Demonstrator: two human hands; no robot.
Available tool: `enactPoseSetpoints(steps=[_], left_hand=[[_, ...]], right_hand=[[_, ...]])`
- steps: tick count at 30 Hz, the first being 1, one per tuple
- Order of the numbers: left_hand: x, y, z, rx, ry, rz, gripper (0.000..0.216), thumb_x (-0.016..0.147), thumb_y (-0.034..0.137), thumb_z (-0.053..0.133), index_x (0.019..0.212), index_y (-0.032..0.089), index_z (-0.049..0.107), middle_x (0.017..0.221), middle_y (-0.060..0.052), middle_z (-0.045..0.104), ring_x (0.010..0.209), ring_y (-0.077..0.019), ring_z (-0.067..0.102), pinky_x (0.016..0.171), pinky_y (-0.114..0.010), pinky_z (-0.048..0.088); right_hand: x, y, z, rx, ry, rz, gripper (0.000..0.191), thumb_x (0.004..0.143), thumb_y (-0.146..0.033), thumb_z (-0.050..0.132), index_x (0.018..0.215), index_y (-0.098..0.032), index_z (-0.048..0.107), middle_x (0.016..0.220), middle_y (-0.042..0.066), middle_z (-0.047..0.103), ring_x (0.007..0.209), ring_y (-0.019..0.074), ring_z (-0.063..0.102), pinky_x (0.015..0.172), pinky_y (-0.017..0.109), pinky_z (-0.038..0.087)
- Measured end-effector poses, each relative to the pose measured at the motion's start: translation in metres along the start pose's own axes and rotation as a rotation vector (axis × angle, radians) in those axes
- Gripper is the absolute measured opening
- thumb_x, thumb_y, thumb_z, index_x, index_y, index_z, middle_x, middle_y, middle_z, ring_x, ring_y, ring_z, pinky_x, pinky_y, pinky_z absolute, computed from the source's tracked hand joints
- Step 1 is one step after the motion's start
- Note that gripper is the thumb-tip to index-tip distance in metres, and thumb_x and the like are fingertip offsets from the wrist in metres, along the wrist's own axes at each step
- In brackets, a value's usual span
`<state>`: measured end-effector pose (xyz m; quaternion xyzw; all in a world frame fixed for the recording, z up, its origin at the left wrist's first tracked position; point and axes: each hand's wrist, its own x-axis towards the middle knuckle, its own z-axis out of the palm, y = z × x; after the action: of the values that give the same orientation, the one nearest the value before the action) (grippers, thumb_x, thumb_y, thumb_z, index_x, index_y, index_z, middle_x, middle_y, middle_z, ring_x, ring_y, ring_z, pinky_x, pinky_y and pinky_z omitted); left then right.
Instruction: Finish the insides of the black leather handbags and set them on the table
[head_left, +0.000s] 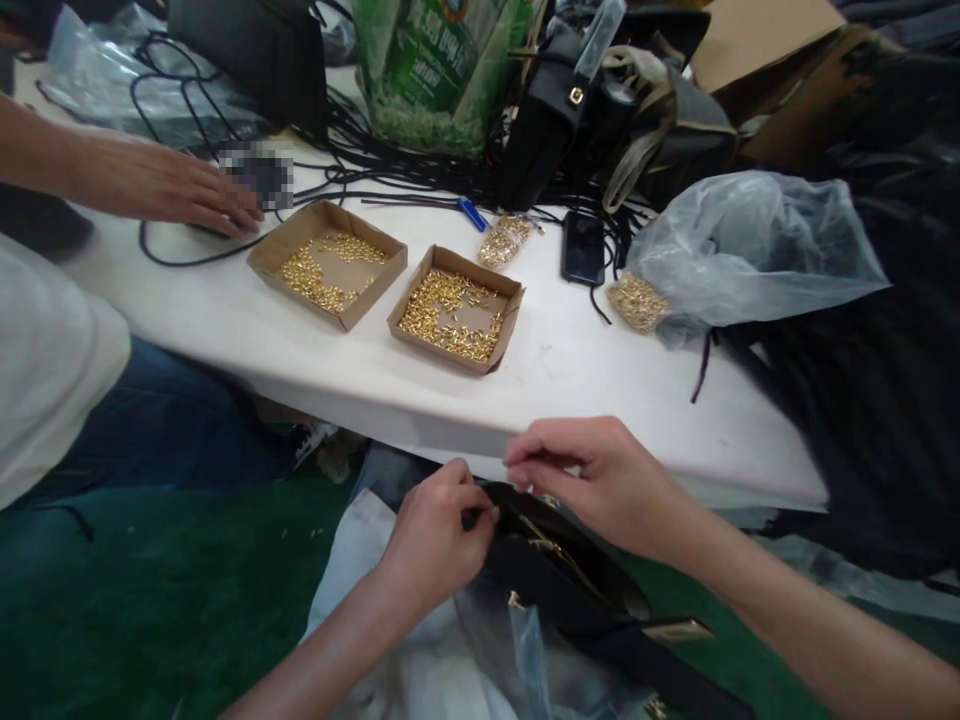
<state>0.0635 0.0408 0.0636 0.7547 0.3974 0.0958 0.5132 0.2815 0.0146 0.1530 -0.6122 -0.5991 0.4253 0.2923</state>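
Note:
A black handbag (529, 590) with gold-coloured hardware lies across my lap, its zipped opening facing up. My left hand (442, 525) is closed, thumb and fingers pinching the bag's edge near the opening. Just above the opening hovers my right hand (600, 485), its thumb and fingertips drawn together in a pinch. Whatever sits between those fingertips is too small to make out. On the table, beyond my hands, a cardboard tray (514, 318) holds many small gold metal pieces. A second cardboard tray (346, 318) with similar pieces stands to its left.
A co-worker's hand (172, 185) rests on the table (600, 390) at the left. Behind the trays are a small bag of gold pieces (504, 242), a blue pen-like item (471, 213), a phone (583, 248) and black cords. A clear plastic bag (757, 250) lies at right.

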Motion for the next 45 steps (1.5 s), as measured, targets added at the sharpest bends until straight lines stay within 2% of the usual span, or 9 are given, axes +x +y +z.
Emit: enactPoseSetpoints(steps=[4,9,14,17,23,29,35,41,45], left_hand=[[0.007,0.000,0.014,-0.084,0.067,0.054,0.022,0.095,0.016,0.071,0.074,0.021,0.077,0.085,0.000,0.057,0.078,-0.0158,0.060,0.070,-0.032,0.040],[0.007,0.001,0.024,-0.189,-0.022,0.081,0.020,0.099,0.015,0.069,0.081,0.021,0.079,0.091,-0.001,0.060,0.083,-0.0154,0.064,0.076,-0.031,0.045],[-0.005,0.004,0.021,-0.048,-0.081,0.056,0.018,0.103,0.018,0.069,0.110,0.023,0.085,0.101,-0.003,0.064,0.092,-0.0194,0.068,0.084,-0.033,0.049],[-0.010,0.010,0.017,0.104,-0.103,0.037,0.024,0.106,0.020,0.065,0.119,0.026,0.084,0.104,-0.004,0.065,0.093,-0.0213,0.068,0.079,-0.034,0.047],[-0.005,0.015,0.014,0.117,-0.057,0.022,0.017,0.101,0.022,0.072,0.091,0.026,0.086,0.094,-0.002,0.066,0.085,-0.0180,0.067,0.073,-0.033,0.044],[-0.006,0.007,0.022,0.044,0.008,0.076,0.017,0.100,0.021,0.074,0.088,0.023,0.086,0.092,-0.004,0.067,0.082,-0.0194,0.067,0.074,-0.034,0.047],[-0.008,0.007,0.027,0.100,0.051,0.120,0.024,0.103,0.024,0.069,0.083,0.022,0.082,0.091,-0.005,0.065,0.079,-0.0193,0.065,0.071,-0.034,0.046],[0.000,0.005,0.021,-0.078,-0.103,0.091,0.012,0.096,0.017,0.075,0.092,0.024,0.084,0.096,-0.003,0.064,0.088,-0.0195,0.066,0.080,-0.034,0.048],[0.009,0.004,0.021,-0.283,-0.153,0.084,0.014,0.092,0.012,0.075,0.082,0.021,0.078,0.095,-0.001,0.061,0.090,-0.0181,0.065,0.081,-0.032,0.046]], right_hand=[[-0.046,0.020,0.012,0.060,-0.013,0.119,0.019,0.100,-0.013,0.074,0.097,-0.027,0.087,0.088,-0.003,0.082,0.078,0.0142,0.076,0.074,0.024,0.055],[-0.075,0.039,0.024,0.068,-0.038,0.175,0.023,0.104,-0.015,0.068,0.103,-0.029,0.087,0.095,-0.002,0.083,0.086,0.0158,0.078,0.080,0.026,0.056],[-0.092,0.045,0.035,-0.094,0.061,0.108,0.014,0.106,-0.020,0.069,0.103,-0.026,0.081,0.095,-0.001,0.080,0.086,0.0158,0.075,0.082,0.027,0.055],[-0.095,0.046,0.037,-0.120,0.080,0.060,0.015,0.108,-0.020,0.067,0.102,-0.026,0.079,0.094,0.000,0.079,0.085,0.0156,0.075,0.081,0.026,0.055],[-0.095,0.052,0.038,-0.095,0.090,-0.011,0.023,0.106,-0.014,0.067,0.107,-0.028,0.085,0.098,0.000,0.084,0.088,0.0159,0.080,0.081,0.025,0.060],[-0.096,0.048,0.035,-0.113,0.061,0.007,0.027,0.110,-0.017,0.059,0.113,-0.027,0.085,0.101,0.003,0.083,0.091,0.0179,0.080,0.083,0.028,0.062],[-0.095,0.045,0.037,-0.193,0.103,0.029,0.016,0.109,-0.024,0.064,0.114,-0.026,0.080,0.104,0.005,0.082,0.091,0.0207,0.078,0.083,0.032,0.062],[-0.093,0.050,0.039,-0.196,0.091,0.002,0.020,0.111,-0.016,0.055,0.108,-0.025,0.072,0.100,0.004,0.075,0.090,0.0187,0.073,0.081,0.030,0.058],[-0.091,0.057,0.036,-0.191,0.088,-0.033,0.019,0.110,-0.016,0.059,0.106,-0.026,0.074,0.125,0.009,0.073,0.116,0.0211,0.073,0.098,0.032,0.059]])
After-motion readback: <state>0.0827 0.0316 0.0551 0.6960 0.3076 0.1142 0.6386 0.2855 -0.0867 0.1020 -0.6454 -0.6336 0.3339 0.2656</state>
